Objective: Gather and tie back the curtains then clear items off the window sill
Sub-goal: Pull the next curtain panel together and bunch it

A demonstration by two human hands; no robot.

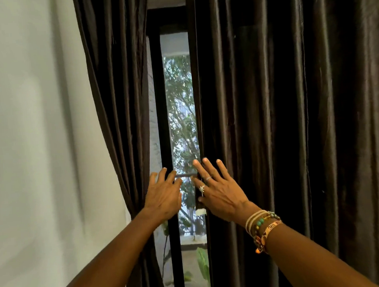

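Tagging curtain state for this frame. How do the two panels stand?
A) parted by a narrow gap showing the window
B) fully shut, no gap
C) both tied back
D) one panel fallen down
A: a narrow strip of window with foliage outside shows between the left curtain and the right curtain. Both hang loose and untied, with the left hand and right hand open at the gap.

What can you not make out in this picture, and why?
1. Window sill, head view: left curtain and right curtain cover most; items uncountable.
2. Curtain tops, head view: cut off by the upper edge.
3. Left hand fingers, head view: blurred; contact with curtain unclear.
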